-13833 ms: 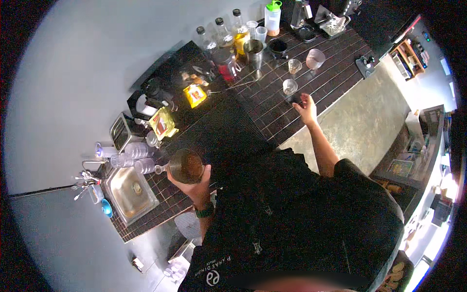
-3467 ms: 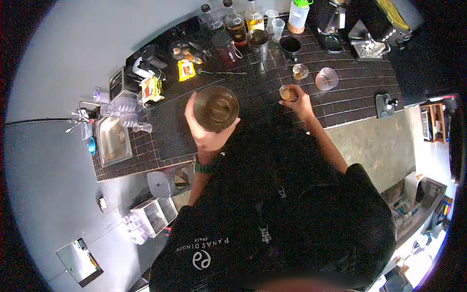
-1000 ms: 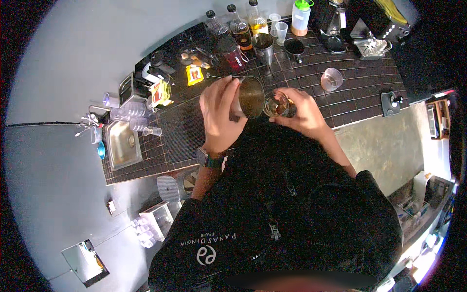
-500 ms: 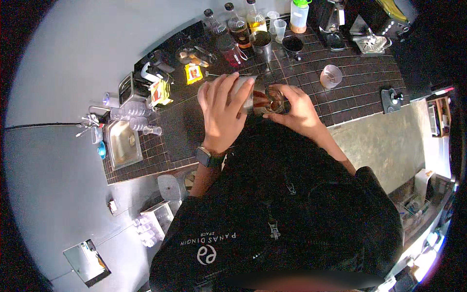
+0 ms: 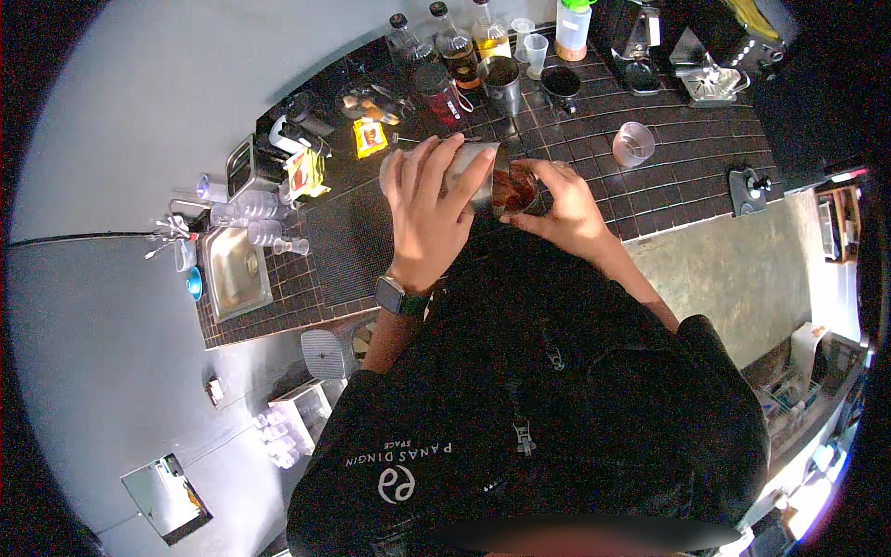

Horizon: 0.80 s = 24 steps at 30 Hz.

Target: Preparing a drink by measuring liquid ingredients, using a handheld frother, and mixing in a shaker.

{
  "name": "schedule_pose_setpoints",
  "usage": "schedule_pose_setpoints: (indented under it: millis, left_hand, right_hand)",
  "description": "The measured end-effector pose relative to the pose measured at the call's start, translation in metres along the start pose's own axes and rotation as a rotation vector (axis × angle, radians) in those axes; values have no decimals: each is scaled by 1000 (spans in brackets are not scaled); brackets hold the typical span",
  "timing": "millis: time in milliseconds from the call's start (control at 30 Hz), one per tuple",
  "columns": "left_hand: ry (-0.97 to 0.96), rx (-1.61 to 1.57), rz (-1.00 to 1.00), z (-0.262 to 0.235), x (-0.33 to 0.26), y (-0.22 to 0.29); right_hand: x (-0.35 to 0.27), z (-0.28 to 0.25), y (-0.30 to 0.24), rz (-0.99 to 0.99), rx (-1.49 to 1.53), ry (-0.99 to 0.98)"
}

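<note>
My left hand (image 5: 429, 218) is wrapped round a silver metal cup (image 5: 483, 176), which lies tilted almost on its side with its mouth toward the right. Its inside is hidden from me. My right hand (image 5: 571, 212) grips a clear glass (image 5: 515, 192), fingers along its far side and thumb on the near side. Reddish-brown liquid shows in the glass, right at the metal cup's mouth. Whether the two rims touch, I cannot tell. Both hands are in front of my chest, above the near edge of the dark tiled counter (image 5: 594, 200).
A clear plastic cup (image 5: 633, 145) stands to the right, near a black tamper stand (image 5: 748, 190). Behind are a metal tumbler (image 5: 501, 84), a black cup (image 5: 560, 85) and several bottles (image 5: 455, 56). A yellow packet (image 5: 368, 138) and a sink (image 5: 236, 269) lie leftward.
The metal cup has shifted slightly right, its mouth closer over the glass. More of the glass now looks filled with reddish-brown liquid. Both hands keep their grips.
</note>
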<state>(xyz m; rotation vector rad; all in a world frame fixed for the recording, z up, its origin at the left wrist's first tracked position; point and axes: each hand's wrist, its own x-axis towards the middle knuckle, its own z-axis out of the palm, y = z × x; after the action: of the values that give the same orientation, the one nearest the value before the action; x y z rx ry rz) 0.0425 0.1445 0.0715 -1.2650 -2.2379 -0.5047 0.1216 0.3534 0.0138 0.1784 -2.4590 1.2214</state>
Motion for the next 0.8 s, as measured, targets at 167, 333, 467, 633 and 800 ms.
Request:
schedule_pose_setpoints:
  millis: [167, 333, 467, 633, 800]
  left_hand:
    - [5, 4, 2, 2, 0, 0]
    - [-1, 12, 27, -1, 0, -1]
    - [-13, 22, 33, -1, -1, -1]
    - [-20, 30, 38, -1, -4, -1]
    - [-18, 27, 35, -4, -5, 0]
  right_hand:
    - [-2, 3, 2, 8, -36, 3]
    - [-4, 5, 4, 9, -27, 11]
    - [-5, 5, 2, 29, 27, -14]
    - [-6, 6, 2, 61, 68, -57]
    - [-8, 9, 2, 87, 80, -38]
